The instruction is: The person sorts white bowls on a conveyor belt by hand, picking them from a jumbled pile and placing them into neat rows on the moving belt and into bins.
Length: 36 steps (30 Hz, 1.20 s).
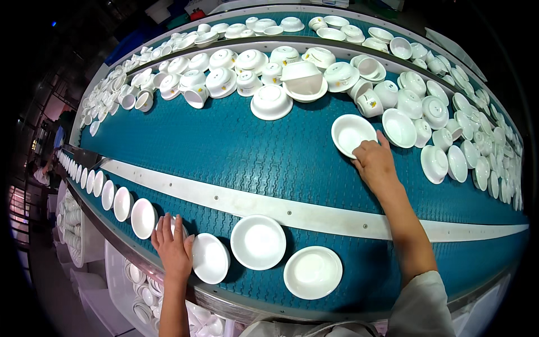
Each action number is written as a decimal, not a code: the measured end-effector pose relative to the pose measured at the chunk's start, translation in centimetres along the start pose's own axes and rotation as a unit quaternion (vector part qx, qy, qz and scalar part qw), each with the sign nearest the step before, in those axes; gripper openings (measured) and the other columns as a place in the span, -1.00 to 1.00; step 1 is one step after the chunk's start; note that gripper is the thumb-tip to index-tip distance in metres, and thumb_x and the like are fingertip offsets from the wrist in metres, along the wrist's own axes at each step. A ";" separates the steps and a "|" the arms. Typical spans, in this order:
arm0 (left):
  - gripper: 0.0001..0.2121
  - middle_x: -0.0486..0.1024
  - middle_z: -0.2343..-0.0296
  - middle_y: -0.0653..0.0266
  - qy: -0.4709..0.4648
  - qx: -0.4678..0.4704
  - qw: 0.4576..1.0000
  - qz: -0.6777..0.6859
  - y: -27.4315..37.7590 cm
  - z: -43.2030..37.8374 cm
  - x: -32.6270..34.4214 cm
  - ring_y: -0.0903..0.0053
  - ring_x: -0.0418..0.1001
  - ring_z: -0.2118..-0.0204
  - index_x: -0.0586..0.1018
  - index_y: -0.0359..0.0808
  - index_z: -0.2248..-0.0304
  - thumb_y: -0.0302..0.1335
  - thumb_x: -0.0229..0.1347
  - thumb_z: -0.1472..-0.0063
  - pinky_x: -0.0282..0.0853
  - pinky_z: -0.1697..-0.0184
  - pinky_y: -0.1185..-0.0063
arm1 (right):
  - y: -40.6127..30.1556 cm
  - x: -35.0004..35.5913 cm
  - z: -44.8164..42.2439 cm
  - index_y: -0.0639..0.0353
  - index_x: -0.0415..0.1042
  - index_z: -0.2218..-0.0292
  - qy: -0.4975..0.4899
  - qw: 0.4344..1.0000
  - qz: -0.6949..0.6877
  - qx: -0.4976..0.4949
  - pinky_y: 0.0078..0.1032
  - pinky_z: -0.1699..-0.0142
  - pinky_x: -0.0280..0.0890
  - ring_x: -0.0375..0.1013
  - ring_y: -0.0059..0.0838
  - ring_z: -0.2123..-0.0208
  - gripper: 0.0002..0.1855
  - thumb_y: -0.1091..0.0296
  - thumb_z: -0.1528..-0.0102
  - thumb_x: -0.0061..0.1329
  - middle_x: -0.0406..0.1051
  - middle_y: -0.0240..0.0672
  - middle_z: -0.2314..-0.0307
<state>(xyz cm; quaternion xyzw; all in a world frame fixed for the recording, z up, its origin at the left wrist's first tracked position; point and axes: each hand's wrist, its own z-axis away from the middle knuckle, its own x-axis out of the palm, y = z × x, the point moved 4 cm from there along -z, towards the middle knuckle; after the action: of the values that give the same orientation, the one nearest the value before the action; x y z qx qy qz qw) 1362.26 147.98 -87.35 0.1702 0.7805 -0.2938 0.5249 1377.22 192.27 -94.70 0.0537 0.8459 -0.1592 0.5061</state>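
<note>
My right hand [373, 162] grips the near rim of a white bowl [352, 134] over the wide teal conveyor belt [236, 151]. Another upright white bowl [399, 128] lies just right of its fingertips. On the narrower near belt, my left hand [173, 248] rests with spread fingers over a white bowl [179, 227], which it partly hides; whether it grips it I cannot tell. Right of that hand stand three more bowls: one beside it [211, 258], one nearer the divider [258, 242] and one farther right [313, 272].
A white divider strip [252, 208] separates the belts. A row of bowls [108, 195] runs off to the left. Many white bowls and cups [251, 62] crowd the wide belt's far side and right. Crates of dishes [143, 290] stand below the near edge. A person [42, 175] is at far left.
</note>
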 end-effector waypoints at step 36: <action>-0.60 0.23 -0.10 0.18 -0.139 0.414 0.846 0.307 27.2 7.3 -7.1 0.24 0.18 -0.15 0.45 -0.10 0.07 -0.08 0.04 -0.18 0.01 -0.18 0.18 | 3.5 -14.0 23.1 0.18 0.43 0.21 -0.104 0.942 -0.320 -0.003 -0.18 -0.06 0.24 0.37 -0.16 0.16 -0.61 0.46 0.17 0.13 0.36 -0.19 0.26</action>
<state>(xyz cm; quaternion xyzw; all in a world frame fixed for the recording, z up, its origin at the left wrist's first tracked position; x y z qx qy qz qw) 1385.94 164.56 -90.42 0.5601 0.4135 -0.4337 0.5720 1404.28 189.09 -93.29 -0.2384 0.7616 -0.3155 0.5134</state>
